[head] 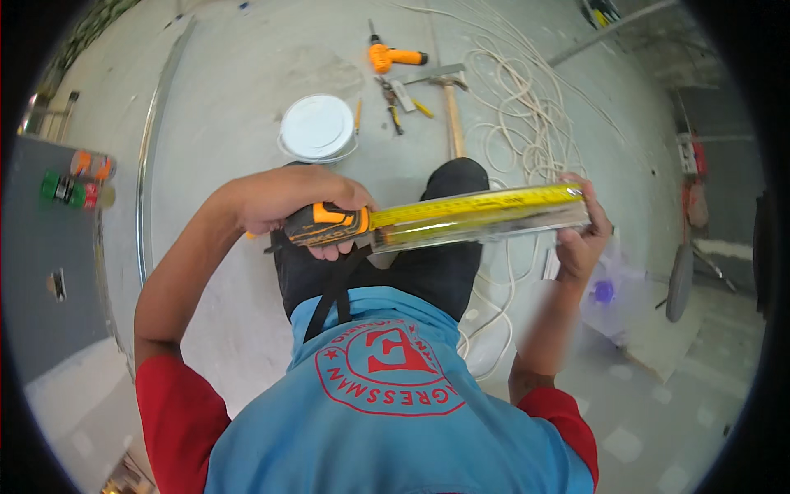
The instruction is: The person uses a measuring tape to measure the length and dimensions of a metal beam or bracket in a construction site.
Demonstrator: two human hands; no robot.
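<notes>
My left hand grips the black and orange case of a tape measure, its fingers curled beneath. The yellow blade runs out to the right along a short, shiny metal channel, which lies roughly level above my thighs. At the channel's far end, my right hand pinches the metal and the blade's tip between thumb and fingers. The channel's near end meets the tape case; whether my left fingers also hold it is hidden.
On the floor ahead stand a lidded white bucket, an orange drill, pliers and a claw hammer. Loose white cable sprawls to the right. A long metal channel lies left, near plastic bottles.
</notes>
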